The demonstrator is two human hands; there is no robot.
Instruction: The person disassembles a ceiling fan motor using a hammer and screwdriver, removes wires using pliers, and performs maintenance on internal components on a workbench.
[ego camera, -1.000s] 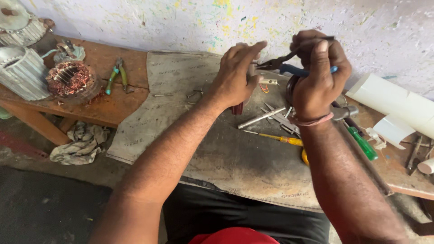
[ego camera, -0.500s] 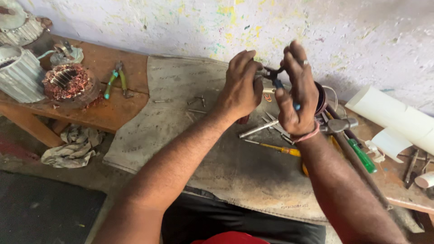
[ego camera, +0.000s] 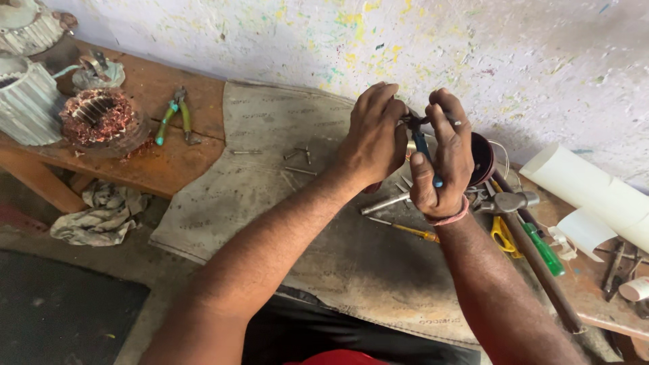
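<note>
A worn wooden bench (ego camera: 169, 162) is seen against a paint-flecked wall (ego camera: 473, 54), and a grey fibre sheet (ego camera: 270, 196) is draped over its middle. At the far left a copper-wound stator (ego camera: 100, 116) is placed beside a ribbed grey motor housing (ego camera: 23, 101), and one pair of green-handled pliers (ego camera: 172, 115) is laid just right of them. A few loose screws (ego camera: 301, 155) are scattered on the sheet. To the right of the hands a hammer (ego camera: 527, 236), a green-handled screwdriver (ego camera: 541, 247), a yellow-handled screwdriver (ego camera: 405, 230) and two white pipe pieces (ego camera: 595, 196) are found; a crumpled rag (ego camera: 101, 209) is left on the floor at the left. Much of the clutter behind the hands is hidden by them. A pair of blue-handled pliers (ego camera: 422, 145) is held above the sheet, right of its middle, between both hands; its dark metal head is partly covered by the fingers and only one blue grip is clearly shown. The right hand (ego camera: 443, 159) is closed around the handles. The left hand (ego camera: 375, 135) is curled at the plier head, fingertips pinched there; what is pinched cannot be told.
</note>
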